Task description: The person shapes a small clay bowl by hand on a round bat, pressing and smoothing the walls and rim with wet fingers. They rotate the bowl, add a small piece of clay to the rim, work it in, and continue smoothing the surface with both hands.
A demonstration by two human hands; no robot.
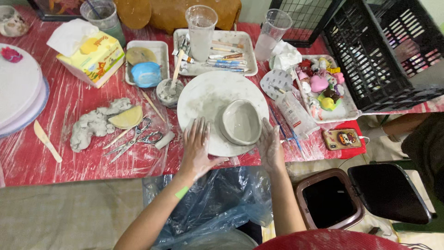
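Head cam: both hands (pixel 196 148) (pixel 269 146) flank clay bowl (pixel 240 122); apart.

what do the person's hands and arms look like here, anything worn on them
Both forearms are bare, with no sleeves, gloves, rings or watch in view. The left hand and right hand are smeared with pale grey clay, thickest on the fingers. A small green sticker or tape strip sits on the left forearm.

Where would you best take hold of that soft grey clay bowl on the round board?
Probably cup the clay bowl low on its outer wall, from both sides, where the left hand and right hand already flank it. It sits upright with a thin open rim that would likely dent if pinched on the round board.
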